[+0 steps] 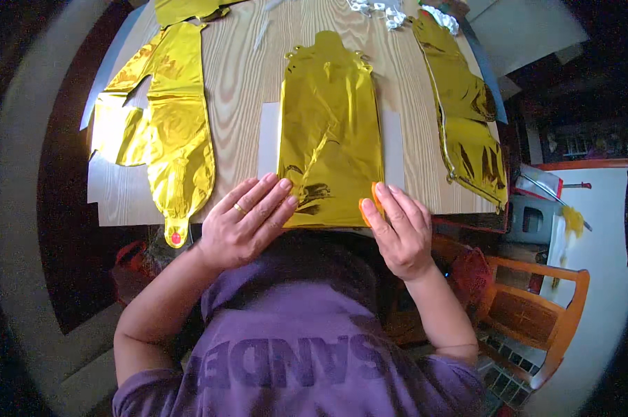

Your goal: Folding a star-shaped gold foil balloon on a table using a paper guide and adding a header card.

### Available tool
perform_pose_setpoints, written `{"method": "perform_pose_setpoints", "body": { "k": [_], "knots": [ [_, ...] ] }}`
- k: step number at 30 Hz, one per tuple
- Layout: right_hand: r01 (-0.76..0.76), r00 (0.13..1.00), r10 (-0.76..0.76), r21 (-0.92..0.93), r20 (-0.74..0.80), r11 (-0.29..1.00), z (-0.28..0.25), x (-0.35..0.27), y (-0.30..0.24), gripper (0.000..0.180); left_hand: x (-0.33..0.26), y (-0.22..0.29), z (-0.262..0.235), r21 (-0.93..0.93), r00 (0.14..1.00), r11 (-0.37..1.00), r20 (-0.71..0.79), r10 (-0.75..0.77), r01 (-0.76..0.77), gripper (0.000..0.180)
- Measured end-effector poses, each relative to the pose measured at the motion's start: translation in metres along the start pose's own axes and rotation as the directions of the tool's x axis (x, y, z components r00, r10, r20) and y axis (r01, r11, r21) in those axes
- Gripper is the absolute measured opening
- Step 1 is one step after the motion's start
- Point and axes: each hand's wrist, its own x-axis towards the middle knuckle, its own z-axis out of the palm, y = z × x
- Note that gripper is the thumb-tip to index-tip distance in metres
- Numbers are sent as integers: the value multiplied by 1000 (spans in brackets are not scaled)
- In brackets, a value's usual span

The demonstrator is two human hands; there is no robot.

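Observation:
A shiny gold foil balloon [331, 118], deflated and flattened, lies lengthwise in front of me with a rounded tab and crimped corners at its far end. Beneath it, a white board [393, 139] shows along both sides. My left hand [248, 219] rests with fingers stretched out at the balloon's near left edge, a ring on one finger. At the near right edge, my right hand [403, 229] presses a small orange piece [365, 210] against the foil. Its fingers cover most of that piece, so I cannot tell its exact kind.
Another flat gold foil balloon [178, 104] lies on the left, its near tip overhanging the wooden table [237, 90]. More gold foil [463, 104] lies along the right edge. White crumpled bits [390, 15] sit at the back. A wooden chair [533, 306] stands at the lower right.

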Motion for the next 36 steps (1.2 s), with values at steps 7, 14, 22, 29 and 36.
{"method": "perform_pose_setpoints", "body": {
  "k": [7,14,22,29,36],
  "knots": [
    [-23,1000,23,35,7,999,-9,10,-1,27,4,3,-1,-73,998,997,-62,-34,29,37],
    [66,997,-67,59,27,996,-36,16,-10,23,12,-8,-27,-120,985,981,-92,142,-153,26],
    [299,889,-399,-376,-225,877,-102,123,47,23,124,-84,-138,337,839,823,-142,525,-458,37],
    [388,914,-405,-305,9,870,-23,68,47,28,68,-75,-50,278,833,786,154,531,-552,38],
    [271,943,-175,-347,282,898,-22,41,17,40,62,-54,-26,135,859,849,120,498,-512,44]
  ]
}}
